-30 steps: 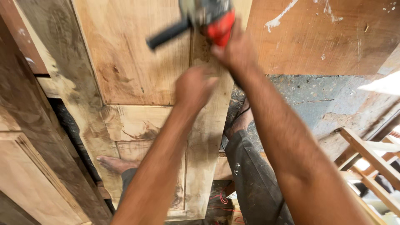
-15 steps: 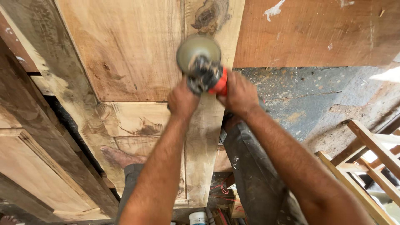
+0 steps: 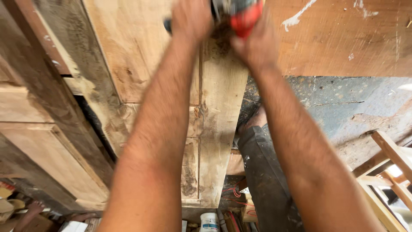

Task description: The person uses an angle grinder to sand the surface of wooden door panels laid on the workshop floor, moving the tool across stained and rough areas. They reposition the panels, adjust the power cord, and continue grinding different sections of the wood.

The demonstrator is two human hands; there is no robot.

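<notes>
Plank's edge beneath gripped grinder.

At the bottom edge, below the wooden panel's end, stands a small white tub with a blue-and-white label, seen from above. Left of it lies a white, flat packet, too cut off to tell more.

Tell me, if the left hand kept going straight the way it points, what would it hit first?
The left hand points up the wood panel. Beyond it only more bare panel shows before the picture's edge, so the way looks free, though depth is unclear.
</notes>
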